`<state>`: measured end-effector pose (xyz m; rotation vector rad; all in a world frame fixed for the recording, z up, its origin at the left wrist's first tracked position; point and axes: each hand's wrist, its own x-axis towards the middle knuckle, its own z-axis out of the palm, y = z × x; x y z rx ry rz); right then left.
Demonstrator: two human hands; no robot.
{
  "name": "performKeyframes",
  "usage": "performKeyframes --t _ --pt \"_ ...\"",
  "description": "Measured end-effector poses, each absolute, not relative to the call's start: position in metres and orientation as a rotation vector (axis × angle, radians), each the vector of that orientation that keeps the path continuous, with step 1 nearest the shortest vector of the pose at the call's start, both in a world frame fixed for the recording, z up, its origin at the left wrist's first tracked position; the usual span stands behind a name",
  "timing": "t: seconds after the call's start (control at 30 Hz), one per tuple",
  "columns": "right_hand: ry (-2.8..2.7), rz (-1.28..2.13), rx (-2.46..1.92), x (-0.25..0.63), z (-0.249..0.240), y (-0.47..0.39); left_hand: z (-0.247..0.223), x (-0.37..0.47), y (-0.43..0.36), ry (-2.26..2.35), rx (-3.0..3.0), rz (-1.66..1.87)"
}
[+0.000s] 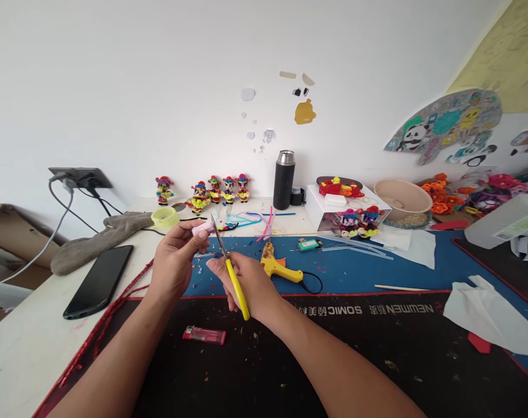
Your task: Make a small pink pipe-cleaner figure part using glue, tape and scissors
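Note:
Between the thumb and fingers of my left hand [174,255] is a small pale pink fuzzy piece [202,228], which looks like bundled pipe cleaner. My right hand [249,284] is closed around a pair of yellow-handled scissors [235,287]. Their metal blades point up and left, with the tips right at the pink piece's edge; whether they touch it I cannot tell. Below the hands, a pink lighter [204,335] lies on the black mat [333,360]. A yellow glue gun [281,267] rests just right of my right hand.
Several small pipe-cleaner figures [199,197] stand along the wall, left of a black thermos [284,181]. A phone [99,281] and red twisted strands [116,305] lie at left. Toward the right are a white box [314,212], a pinkish bowl [403,196] and white paper [492,313].

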<state>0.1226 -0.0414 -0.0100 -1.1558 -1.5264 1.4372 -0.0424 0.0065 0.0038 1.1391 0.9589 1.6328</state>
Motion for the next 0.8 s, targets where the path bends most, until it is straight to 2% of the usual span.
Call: performKeyframes --t 0.8 --pt "-1.550 1.424 -1.184 0.1241 -0.0064 -0.0398 0.0022 -0.0429 0.0071 0.970 1.132 1.618"
